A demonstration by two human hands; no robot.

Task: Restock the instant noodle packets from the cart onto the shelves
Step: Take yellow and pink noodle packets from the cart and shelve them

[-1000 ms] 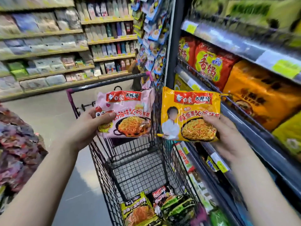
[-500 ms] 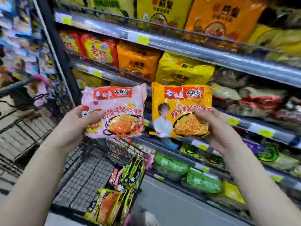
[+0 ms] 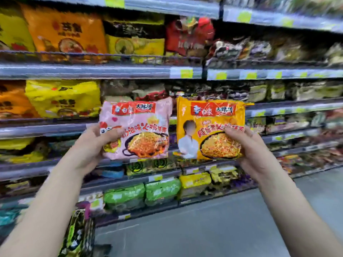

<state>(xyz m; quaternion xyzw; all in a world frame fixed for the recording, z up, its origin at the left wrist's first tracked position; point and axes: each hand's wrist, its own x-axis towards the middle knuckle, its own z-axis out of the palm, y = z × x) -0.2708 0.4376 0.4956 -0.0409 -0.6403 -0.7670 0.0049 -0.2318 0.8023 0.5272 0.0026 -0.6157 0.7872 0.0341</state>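
Both hands are raised side by side before the shelving: the left hand (image 3: 96,143) grips a pink plastic instant noodle packet (image 3: 137,125) by its left edge, thumb across the front, and the right hand (image 3: 246,151) pinches a yellow-orange plastic instant noodle packet (image 3: 209,127) by its right edge. The packets stand upright, faces toward the person, just beside each other. The grey metal shelf tiers (image 3: 83,71) lie straight ahead beyond them, so either hand seems equally near; the matching slot is too blurred to tell.
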